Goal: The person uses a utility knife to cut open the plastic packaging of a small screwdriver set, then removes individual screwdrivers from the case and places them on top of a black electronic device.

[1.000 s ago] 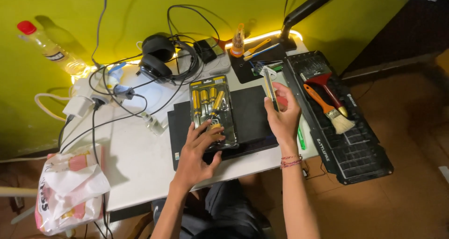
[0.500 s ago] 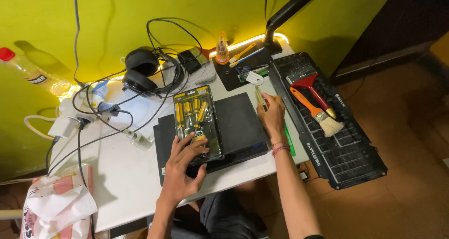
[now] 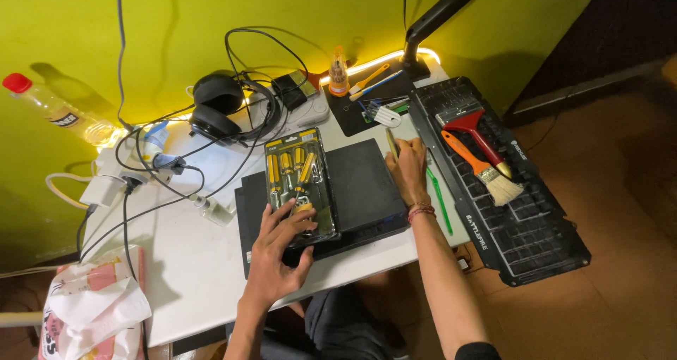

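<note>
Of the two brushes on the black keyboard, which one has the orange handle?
The orange-handled brush with pale bristles, lying nearer the right hand; the red-handled brush lies beyond it.

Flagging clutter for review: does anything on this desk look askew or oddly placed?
Yes. The black grid tray with brushes hangs off the table's right edge, tilted. Tangled cables sprawl by the headphones. Nothing looks spilled.

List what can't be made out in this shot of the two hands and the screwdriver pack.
- Head view: lower end of the screwdriver pack, covered by the left hand.
- What the right hand grips: only a thin tip shows above the fingers.
- Black flat device: its middle lies under the pack.
- White bag, cut by the bottom-left edge.
</note>
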